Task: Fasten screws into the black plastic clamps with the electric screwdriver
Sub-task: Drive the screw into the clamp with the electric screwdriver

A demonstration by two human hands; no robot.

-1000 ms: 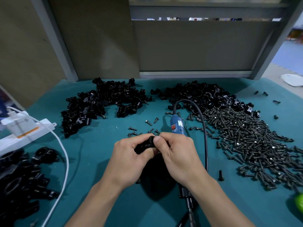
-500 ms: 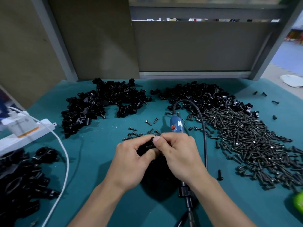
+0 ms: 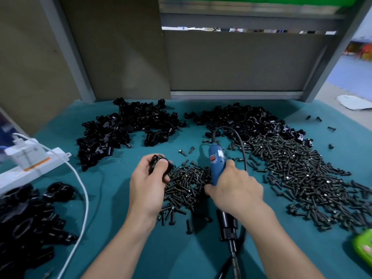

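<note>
The two hands had separated. The left hand (image 3: 148, 188) was found off to the left, its fingers curled round one black clamp (image 3: 160, 163) held just above the teal table (image 3: 112, 248). The right hand (image 3: 237, 188) was wrapped round the blue electric screwdriver (image 3: 216, 164), black nose pointing back toward the person and fingertips low at the edge of the heap of loose screws (image 3: 187, 186) between the hands. Whether those fingertips pinched a screw could not be determined. In my judgement one fitting stage had ended, and the right hand was placed to fetch a further screw or to bring the driver to the clamp. Compared with half a second before, both hands then met at the centre and pinched the same clamp together, covering most of that heap. The heap now lay exposed, the clamp had gone left with the left hand, and the clamp piles (image 3: 124, 129) at the back were unchanged.
</note>
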